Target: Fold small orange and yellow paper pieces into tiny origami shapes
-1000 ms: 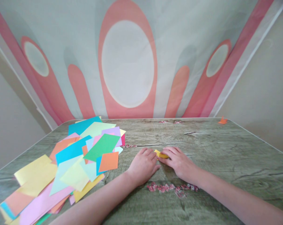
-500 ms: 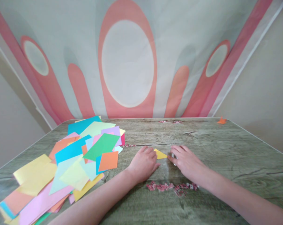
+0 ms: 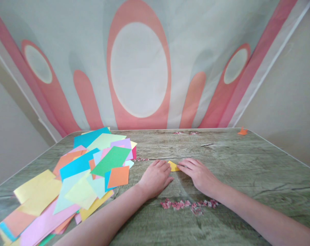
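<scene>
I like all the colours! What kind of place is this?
Probably a paper-craft spot indoors: a pile of coloured paper sheets lies on a wood-grain table, the left hand and right hand touch a folded yellow paper, and a pink-patterned cloth hangs behind.

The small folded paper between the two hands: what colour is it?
The small folded paper is yellow, clearest in the head view.

Table (image 3: 247, 171): heap of paper sheets (image 3: 75, 177) on left half; folded paper (image 3: 173, 166) at centre, flat between left hand (image 3: 156, 177) and right hand (image 3: 198, 174); paper scrap (image 3: 242, 131) at far right corner; cloth (image 3: 139, 68) hanging behind
</scene>
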Available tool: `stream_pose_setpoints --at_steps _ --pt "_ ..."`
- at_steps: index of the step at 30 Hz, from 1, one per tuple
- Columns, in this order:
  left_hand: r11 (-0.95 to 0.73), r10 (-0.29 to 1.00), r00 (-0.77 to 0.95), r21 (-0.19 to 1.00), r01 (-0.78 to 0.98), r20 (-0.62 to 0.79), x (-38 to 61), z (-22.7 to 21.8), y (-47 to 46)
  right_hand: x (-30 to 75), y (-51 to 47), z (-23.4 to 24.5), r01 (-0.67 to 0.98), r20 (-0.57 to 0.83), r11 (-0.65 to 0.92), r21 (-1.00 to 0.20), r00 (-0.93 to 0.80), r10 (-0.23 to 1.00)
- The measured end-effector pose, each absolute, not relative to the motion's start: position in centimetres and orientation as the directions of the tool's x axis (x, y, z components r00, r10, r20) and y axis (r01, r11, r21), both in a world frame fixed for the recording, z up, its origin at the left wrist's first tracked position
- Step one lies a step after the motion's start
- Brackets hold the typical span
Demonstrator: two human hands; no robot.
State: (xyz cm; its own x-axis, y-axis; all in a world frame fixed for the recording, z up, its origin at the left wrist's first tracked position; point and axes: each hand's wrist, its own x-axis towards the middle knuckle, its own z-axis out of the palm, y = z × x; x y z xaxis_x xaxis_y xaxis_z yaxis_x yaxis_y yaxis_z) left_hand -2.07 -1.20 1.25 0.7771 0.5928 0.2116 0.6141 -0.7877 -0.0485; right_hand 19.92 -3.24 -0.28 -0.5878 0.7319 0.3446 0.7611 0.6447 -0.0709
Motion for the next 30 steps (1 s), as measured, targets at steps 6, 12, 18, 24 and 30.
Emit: stream_pose_setpoints --at_steps 6,12,18,24,30 --pt "-0.785 0.604 0.764 0.003 0.62 0.228 -2.21 1.1 -1.0 19.09 -3.16 -1.15 0.729 0.355 0.676 -0.104 -0.608 0.71" --pt "-0.797 0.598 0.771 0.06 0.601 0.216 -2.25 1.46 -1.01 19.08 -2.97 -0.84 0.746 0.322 0.653 -0.132 -0.59 0.74" --pt "-0.813 0.576 0.792 0.046 0.58 0.201 -2.28 1.8 -1.12 18.91 -2.91 -1.02 0.752 0.321 0.643 -0.143 -0.579 0.749" --pt "-0.805 0.585 0.787 0.025 0.593 0.198 -2.32 1.84 -1.15 18.76 -2.98 -0.72 0.754 0.329 0.641 -0.141 -0.575 0.749" --pt "-0.801 0.589 0.782 0.021 0.598 0.203 -2.26 1.96 -1.29 18.8 -3.02 -0.71 0.762 0.323 0.64 -0.102 -0.583 0.746"
